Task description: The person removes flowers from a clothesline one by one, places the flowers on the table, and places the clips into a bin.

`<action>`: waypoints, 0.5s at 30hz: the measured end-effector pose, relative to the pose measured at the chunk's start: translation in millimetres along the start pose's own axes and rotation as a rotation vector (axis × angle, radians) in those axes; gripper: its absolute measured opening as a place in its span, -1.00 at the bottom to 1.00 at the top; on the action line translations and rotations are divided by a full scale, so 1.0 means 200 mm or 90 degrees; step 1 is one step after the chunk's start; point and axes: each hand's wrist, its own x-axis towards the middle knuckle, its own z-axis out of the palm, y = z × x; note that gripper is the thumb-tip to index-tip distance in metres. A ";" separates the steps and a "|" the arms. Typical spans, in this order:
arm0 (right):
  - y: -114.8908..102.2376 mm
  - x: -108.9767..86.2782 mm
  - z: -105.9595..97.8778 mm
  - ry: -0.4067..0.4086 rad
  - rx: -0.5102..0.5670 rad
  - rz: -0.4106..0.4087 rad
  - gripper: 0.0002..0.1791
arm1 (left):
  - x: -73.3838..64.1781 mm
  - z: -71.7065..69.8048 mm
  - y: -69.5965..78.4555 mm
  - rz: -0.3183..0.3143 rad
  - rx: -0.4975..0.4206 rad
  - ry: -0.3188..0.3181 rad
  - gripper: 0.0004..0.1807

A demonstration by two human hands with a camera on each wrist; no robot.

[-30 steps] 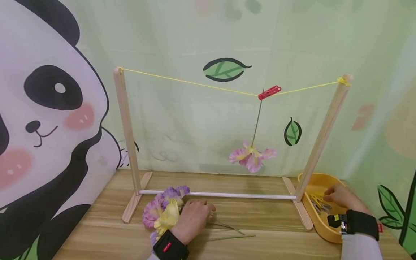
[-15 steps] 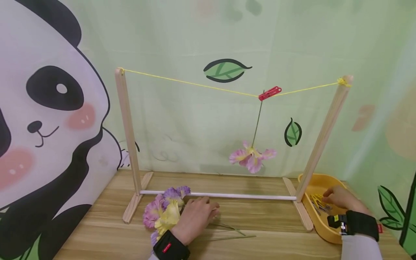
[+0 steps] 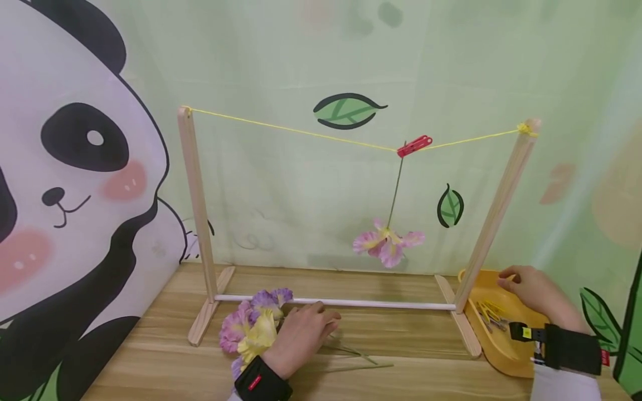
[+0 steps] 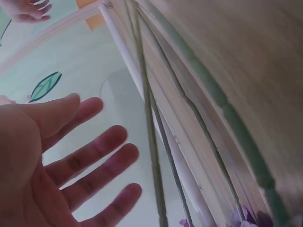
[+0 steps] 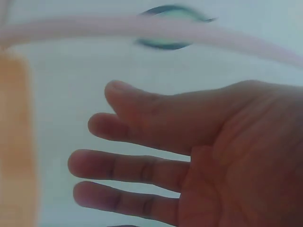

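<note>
My left hand (image 3: 304, 337) hovers by a bunch of artificial flowers, fingers loosely spread and holding nothing. Its nearest blooms are a yellow flower (image 3: 258, 336) and a purple flower (image 3: 266, 301). In the left wrist view, green stems (image 4: 152, 137) run past the fingertips, apart from the hand. My right hand (image 3: 536, 292) is raised over a yellow tray (image 3: 511, 365); in the right wrist view its fingers (image 5: 128, 165) are extended and nothing shows between them. Several yellow and grey clothespins (image 3: 491, 316) lie in the tray.
A wooden frame with a left post (image 3: 195, 195) and right post (image 3: 496, 217) carries a yellow string (image 3: 281, 127). From it a red clothespin (image 3: 414, 146) hangs a pink flower (image 3: 389, 245). A white rod (image 3: 371, 303) joins the bases on the wooden table (image 3: 150, 362).
My right hand has lifted from the clothespins, up and to the right over the tray. The left hand has shifted slightly right, its fingers staying beside the flowers.
</note>
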 end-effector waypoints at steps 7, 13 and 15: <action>-0.24 -0.10 -0.10 0.105 0.012 -0.062 -0.54 | 0.03 -0.03 0.02 -0.078 -0.214 -0.061 -0.71; -0.39 -0.12 -0.10 0.212 0.041 -0.170 -0.65 | 0.05 -0.06 0.06 -0.131 -0.457 -0.043 -0.67; -0.44 -0.11 -0.08 0.250 0.061 -0.202 -0.69 | 0.07 -0.07 0.06 -0.130 -0.494 -0.016 -0.68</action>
